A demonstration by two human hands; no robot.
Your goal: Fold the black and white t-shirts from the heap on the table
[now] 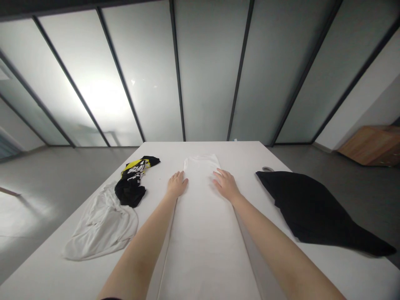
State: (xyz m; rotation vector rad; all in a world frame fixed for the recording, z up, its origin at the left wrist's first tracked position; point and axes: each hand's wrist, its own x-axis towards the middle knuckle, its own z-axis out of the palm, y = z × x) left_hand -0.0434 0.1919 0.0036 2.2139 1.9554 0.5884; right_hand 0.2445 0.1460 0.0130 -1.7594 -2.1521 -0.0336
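Observation:
A long white garment (203, 233) lies folded lengthwise down the middle of the white table (243, 154). My left hand (177, 184) rests flat at the garment's left edge, and my right hand (226, 185) lies flat with its fingers on the right edge. Neither hand visibly grips the cloth. A crumpled pale grey garment (103, 223) and a black and yellow garment (133, 181) lie left of my left hand. A large black garment (312, 208) lies right of my right hand.
A small grey loop (268, 168) sticks out from under the black garment near the table's right edge. Grey floor surrounds the table. Frosted glass panels with dark frames stand ahead, and a wooden cabinet (371, 146) stands at the far right.

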